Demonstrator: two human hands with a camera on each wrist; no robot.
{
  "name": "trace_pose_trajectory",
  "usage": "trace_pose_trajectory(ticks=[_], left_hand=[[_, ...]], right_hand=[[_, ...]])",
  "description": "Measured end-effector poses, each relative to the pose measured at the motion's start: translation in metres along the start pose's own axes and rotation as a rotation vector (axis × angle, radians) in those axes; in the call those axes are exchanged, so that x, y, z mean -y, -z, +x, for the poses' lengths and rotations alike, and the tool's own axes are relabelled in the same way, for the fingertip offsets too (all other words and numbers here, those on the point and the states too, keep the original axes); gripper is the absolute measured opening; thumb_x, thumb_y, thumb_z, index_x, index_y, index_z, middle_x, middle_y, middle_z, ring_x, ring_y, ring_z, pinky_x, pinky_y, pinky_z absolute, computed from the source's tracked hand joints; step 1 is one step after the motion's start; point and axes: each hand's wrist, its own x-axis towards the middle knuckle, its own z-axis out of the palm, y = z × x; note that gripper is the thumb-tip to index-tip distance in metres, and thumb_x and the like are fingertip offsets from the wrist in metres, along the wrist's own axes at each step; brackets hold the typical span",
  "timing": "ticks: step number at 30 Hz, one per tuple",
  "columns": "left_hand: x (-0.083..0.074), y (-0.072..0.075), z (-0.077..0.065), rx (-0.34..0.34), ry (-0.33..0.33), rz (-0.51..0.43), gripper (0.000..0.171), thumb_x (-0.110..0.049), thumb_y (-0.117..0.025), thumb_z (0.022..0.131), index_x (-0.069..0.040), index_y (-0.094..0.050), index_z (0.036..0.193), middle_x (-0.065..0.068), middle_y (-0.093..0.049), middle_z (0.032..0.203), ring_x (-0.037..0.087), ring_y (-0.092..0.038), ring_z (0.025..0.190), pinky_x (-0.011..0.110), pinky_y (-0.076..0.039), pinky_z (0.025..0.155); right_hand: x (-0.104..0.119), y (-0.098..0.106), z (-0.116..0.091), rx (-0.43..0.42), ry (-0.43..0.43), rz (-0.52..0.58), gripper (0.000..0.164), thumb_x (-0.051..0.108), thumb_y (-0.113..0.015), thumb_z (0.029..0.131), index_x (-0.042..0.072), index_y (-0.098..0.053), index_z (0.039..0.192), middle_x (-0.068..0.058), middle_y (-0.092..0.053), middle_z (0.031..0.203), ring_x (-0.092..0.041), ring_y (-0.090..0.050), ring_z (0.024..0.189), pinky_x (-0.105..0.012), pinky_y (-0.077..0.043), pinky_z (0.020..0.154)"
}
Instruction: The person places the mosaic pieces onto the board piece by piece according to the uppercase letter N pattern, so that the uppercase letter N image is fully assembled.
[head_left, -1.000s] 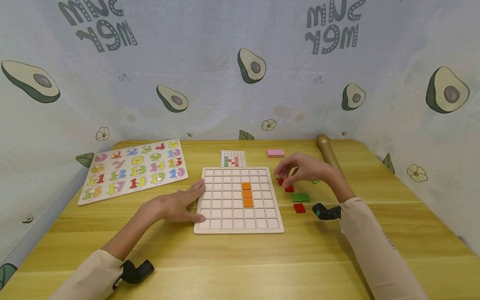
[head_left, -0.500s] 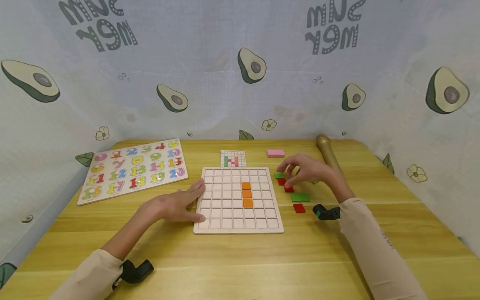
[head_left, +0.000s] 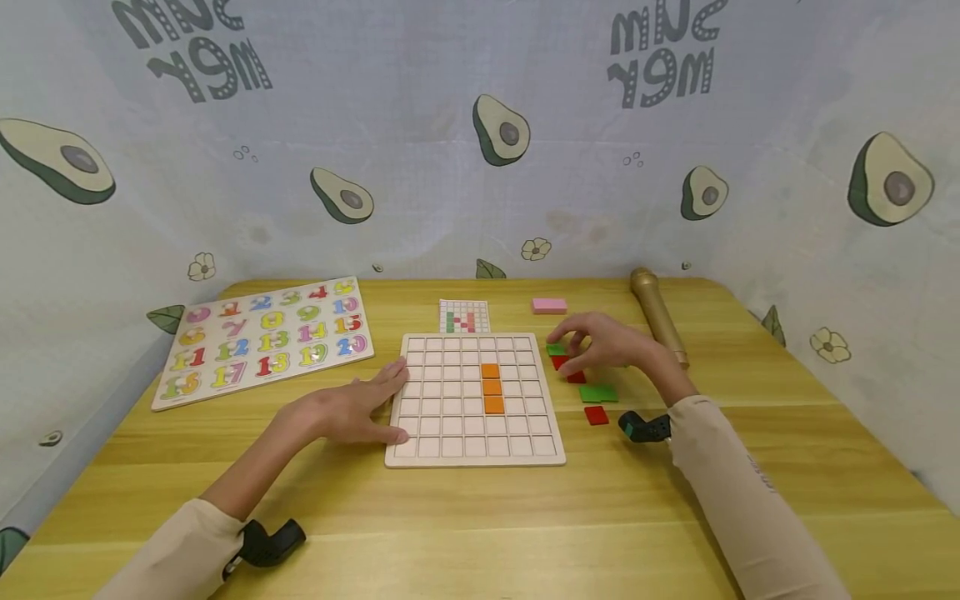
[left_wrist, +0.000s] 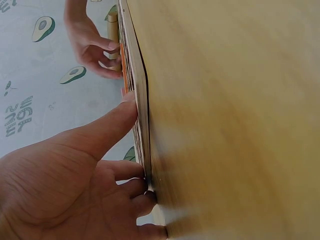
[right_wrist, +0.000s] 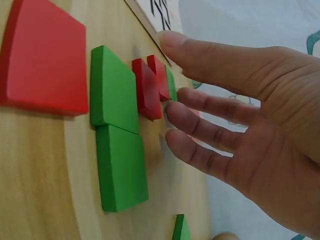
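My left hand [head_left: 347, 412] rests at the left edge of a square wooden grid board [head_left: 442, 446], its thumb on the rim in the left wrist view. Three orange square tiles [head_left: 492, 388] form a column in the board's cells. To the right of the board, my right hand [head_left: 606, 343] hovers with loosely bent fingers just above two red tiles [right_wrist: 146, 90] and a green tile [head_left: 555, 350]. Nothing shows between its thumb and fingers in the right wrist view. Closer to me lie two touching green tiles [right_wrist: 117, 95] and a single red tile [head_left: 596, 415].
A pattern card [head_left: 464, 317] lies behind the board, with a pink block [head_left: 549, 306] to its right. A number puzzle board [head_left: 262, 342] sits at the left. At the back right lies a gold microphone [head_left: 658, 317]. Printed fabric hangs around the table.
My right hand has shifted slightly, and the green tile by its fingertips now shows more. The head view has turned a little. My left hand stays on the board's edge.
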Motion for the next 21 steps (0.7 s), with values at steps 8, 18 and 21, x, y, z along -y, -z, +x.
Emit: trace_pose_trajectory(ticks=[8, 18, 21], left_hand=[[-0.001, 0.001, 0.000, 0.001, -0.010, 0.005, 0.096, -0.040, -0.069, 0.107, 0.003, -0.011, 0.171, 0.019, 0.003, 0.181, 0.040, -0.006, 0.166, 0.066, -0.006, 0.132], [0.001, 0.002, -0.002, -0.001, -0.020, -0.003, 0.099, -0.044, -0.069, 0.106, 0.002, -0.011, 0.171, 0.019, 0.002, 0.181, 0.043, -0.007, 0.166, 0.067, -0.006, 0.131], [0.012, -0.001, 0.002, -0.005, -0.032, -0.001, 0.104, -0.053, -0.069, 0.103, -0.002, -0.011, 0.173, 0.015, 0.003, 0.182, 0.041, -0.007, 0.166, 0.068, -0.005, 0.131]], right_hand=[[0.004, -0.004, 0.004, -0.007, -0.002, -0.007, 0.045, 0.014, -0.089, 0.091, -0.004, -0.072, 0.129, -0.016, -0.072, 0.120, -0.027, -0.066, 0.097, -0.042, -0.058, 0.088], [0.006, -0.004, 0.002, -0.011, 0.029, -0.015, 0.038, 0.013, -0.084, 0.096, -0.004, -0.073, 0.127, -0.019, -0.072, 0.127, -0.027, -0.068, 0.100, -0.043, -0.060, 0.089], [0.005, -0.005, 0.004, -0.009, 0.020, -0.017, 0.037, 0.009, -0.084, 0.095, -0.004, -0.073, 0.127, -0.019, -0.072, 0.127, -0.027, -0.067, 0.099, -0.042, -0.059, 0.089]])
